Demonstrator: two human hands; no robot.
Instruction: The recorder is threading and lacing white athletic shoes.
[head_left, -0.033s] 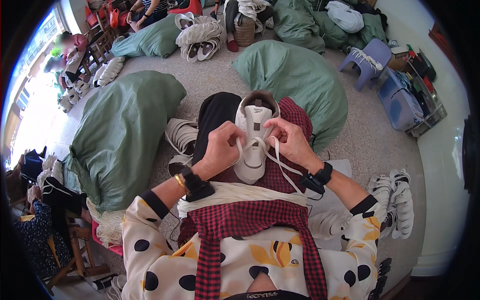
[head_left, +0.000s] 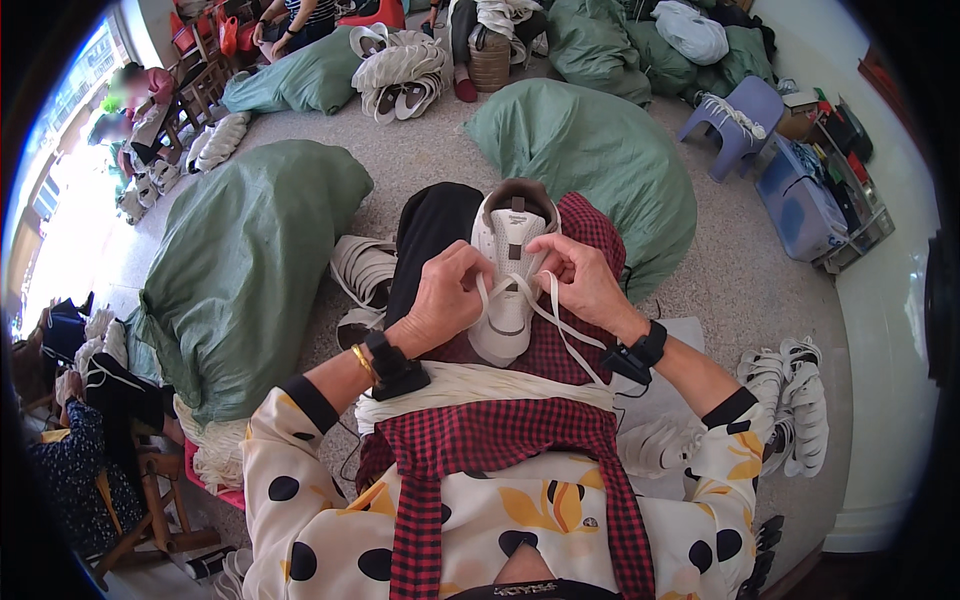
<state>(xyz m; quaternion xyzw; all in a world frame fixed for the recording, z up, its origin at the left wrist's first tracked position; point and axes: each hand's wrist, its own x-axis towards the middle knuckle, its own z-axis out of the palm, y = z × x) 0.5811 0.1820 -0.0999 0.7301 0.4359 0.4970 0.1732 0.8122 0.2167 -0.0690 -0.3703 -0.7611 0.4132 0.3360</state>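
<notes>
A white sneaker (head_left: 497, 346) with a brown collar rests on my lap, its toe toward me. White shoelace (head_left: 567, 325) runs through its lower eyelets, with loops standing over the vamp and a loose length trailing to the right. My left hand (head_left: 443, 292) pinches the lace at the shoe's left side. On the other side my right hand (head_left: 588, 290) is closed on the lace between thumb and fingers. Across my lap, on the red-and-black checked apron (head_left: 450, 440), lies a thick bundle of white laces (head_left: 480, 392).
Large green sacks (head_left: 255, 260) stand on the floor to the left and ahead. Stacked white shoe pieces (head_left: 362, 275) lie by my left knee, more (head_left: 800, 405) at the right. A purple stool (head_left: 735, 125) and a plastic bin (head_left: 795, 200) stand far right. Other people sit farther off.
</notes>
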